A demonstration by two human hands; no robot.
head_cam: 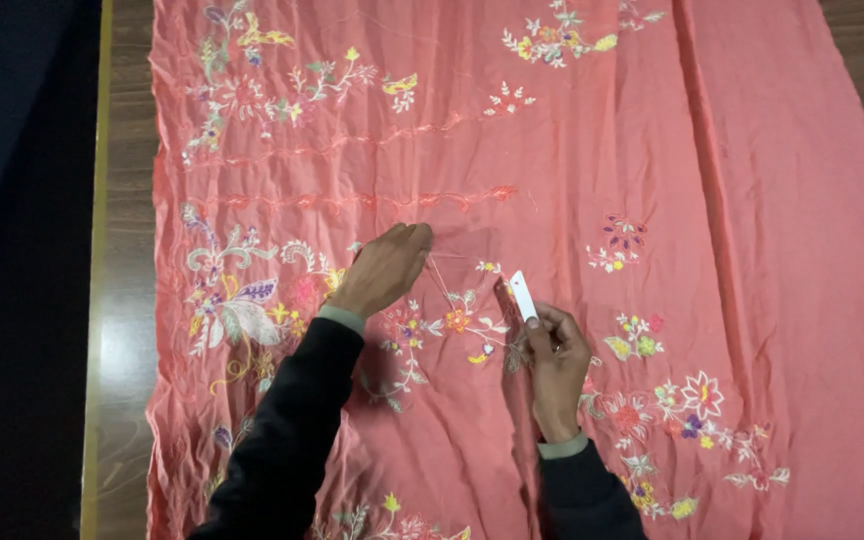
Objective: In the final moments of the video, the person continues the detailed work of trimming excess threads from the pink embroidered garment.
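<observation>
Coral embroidered cloth (752, 200): I see my right hand (555, 365) pinching a white tool (523, 296); left hand (384, 268), at ten o'clock, pinches thread (442, 280).

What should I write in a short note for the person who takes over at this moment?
Left hand: pressed flat on the cloth, pinching a thread.
Right hand: grip shut on a small white tool, its tip at the cloth.
Cloth: pink, flower embroidery, spread over the wooden table.
Done: cloth laid out.
Left: cannot tell how much of the thread work remains.
</observation>
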